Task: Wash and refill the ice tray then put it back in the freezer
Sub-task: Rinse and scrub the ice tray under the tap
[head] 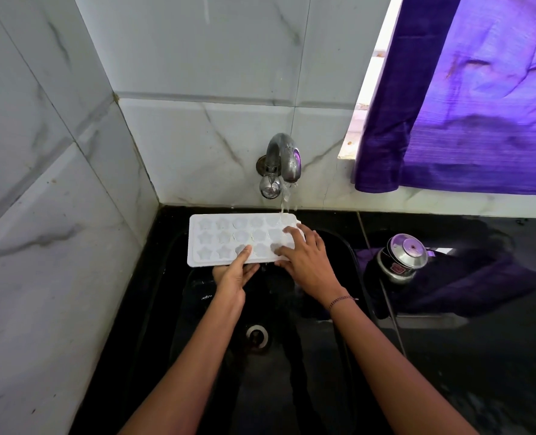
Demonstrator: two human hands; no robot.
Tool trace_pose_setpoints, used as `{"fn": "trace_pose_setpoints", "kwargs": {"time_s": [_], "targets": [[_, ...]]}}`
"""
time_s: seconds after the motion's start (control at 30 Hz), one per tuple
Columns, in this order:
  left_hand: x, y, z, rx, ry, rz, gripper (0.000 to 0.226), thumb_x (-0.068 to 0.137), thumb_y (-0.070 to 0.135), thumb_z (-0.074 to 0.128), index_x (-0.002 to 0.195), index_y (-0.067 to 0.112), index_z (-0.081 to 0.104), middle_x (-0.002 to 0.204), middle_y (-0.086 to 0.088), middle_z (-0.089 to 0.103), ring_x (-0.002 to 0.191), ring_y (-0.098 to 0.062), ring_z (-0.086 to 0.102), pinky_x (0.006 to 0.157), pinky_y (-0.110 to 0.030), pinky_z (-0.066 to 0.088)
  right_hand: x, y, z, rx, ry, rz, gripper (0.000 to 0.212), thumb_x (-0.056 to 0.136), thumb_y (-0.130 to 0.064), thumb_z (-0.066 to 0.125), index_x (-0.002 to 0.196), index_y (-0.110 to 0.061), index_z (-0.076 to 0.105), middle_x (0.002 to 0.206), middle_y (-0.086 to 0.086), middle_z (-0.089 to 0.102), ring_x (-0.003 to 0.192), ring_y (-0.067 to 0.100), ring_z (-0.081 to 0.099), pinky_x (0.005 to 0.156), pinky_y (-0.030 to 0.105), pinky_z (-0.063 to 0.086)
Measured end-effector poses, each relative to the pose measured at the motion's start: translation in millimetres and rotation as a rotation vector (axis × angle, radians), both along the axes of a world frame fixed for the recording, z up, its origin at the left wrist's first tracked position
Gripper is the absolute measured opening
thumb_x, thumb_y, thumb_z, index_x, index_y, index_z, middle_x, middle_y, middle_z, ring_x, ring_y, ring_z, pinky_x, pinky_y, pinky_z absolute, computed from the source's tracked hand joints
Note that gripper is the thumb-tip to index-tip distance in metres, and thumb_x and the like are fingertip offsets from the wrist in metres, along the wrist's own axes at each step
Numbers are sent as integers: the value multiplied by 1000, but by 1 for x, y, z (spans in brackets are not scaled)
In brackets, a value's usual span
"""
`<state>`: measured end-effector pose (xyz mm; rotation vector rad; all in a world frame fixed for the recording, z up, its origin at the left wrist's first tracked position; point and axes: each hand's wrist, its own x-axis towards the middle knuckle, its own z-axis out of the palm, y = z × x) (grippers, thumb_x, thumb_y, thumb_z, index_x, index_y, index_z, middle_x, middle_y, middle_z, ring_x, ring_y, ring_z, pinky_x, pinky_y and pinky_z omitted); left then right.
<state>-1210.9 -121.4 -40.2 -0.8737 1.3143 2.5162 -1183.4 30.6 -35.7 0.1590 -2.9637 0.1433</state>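
Head view | ice tray [225, 243] under tap [284, 161]: probably light, stiff, wet-slippery | left hand [235, 274] pinches rim farthest from tap | right hand [307, 259] flat, fingers spread, gripping nothing | best held by rims

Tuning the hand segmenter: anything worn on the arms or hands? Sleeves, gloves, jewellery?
Forearms bare, no sleeves in view. Both the left hand and right hand are ungloved, no rings visible. Only a thin dark beaded bracelet on the right wrist.
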Motion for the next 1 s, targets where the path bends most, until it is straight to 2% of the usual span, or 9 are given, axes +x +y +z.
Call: {"fn": "trace_pose_setpoints", "kwargs": {"time_s": [0.13,0.27,0.37,0.43,0.5,0.57,0.7,0.87,1.0], "targets": [[5,-2,-3,22,-8,13,51,74,2,76,121,8,57,113,-13,66,84,-24,69,61,-27,60,3,-5,-4,46,13,-44,32,81,-37,68,109,-23,66,132,11,51,130,34,42,104,55,37],[7,-7,-2,-77,37,6,45,74,2,76,115,8,58,111,-11,66,94,-25,67,60,-24,59,7,-8,-8,-19,-79,27,36,95,-34,48,130,-27,50,150,9,27,142,33,15,114,49,17],[11,-10,-8,-197,133,-49,46,73,1,76,115,12,59,111,-7,67,94,-21,67,63,-25,58,13,-11,-13,-13,-117,41,34,95,-36,47,128,-26,48,151,6,24,142,28,12,115,45,15],[12,-12,-15,-364,161,-95,41,71,7,80,107,17,62,108,-4,68,93,-18,67,74,-31,58,16,-14,-17,-38,-160,15,38,95,-38,48,130,-24,46,150,4,24,141,25,15,114,44,21],[13,-15,-16,-608,149,-163,37,71,16,81,104,16,64,104,-2,69,95,-20,66,81,-30,53,17,-15,-22,-50,-182,-5,41,95,-37,48,132,-22,45,150,4,25,140,25,18,112,44,25],[15,-16,-15,-802,135,-213,38,72,22,80,106,12,64,106,-5,69,98,-24,65,79,-27,48,18,-14,-23,-56,-201,-28,42,95,-35,48,134,-21,43,150,4,26,139,25,20,112,44,27],[19,-17,-13,-1031,202,-288,42,74,27,78,108,11,62,106,-8,69,99,-28,64,78,-28,46,16,-14,-23,-72,-219,-64,45,97,-30,47,139,-17,39,150,7,25,139,27,21,111,44,30],[18,-19,-14,-1081,236,-332,43,74,31,77,109,12,62,104,-6,70,97,-27,65,78,-31,49,10,-18,-20,-235,-278,-109,47,98,-22,44,143,-15,32,150,13,22,137,31,24,110,40,33],[12,-24,-18,-948,219,-355,40,75,29,77,107,12,61,102,-1,67,96,-23,64,81,-30,49,9,-14,-19,-392,-347,-130,45,100,-17,40,144,-16,30,146,12,32,127,29,40,103,38,41]]}}
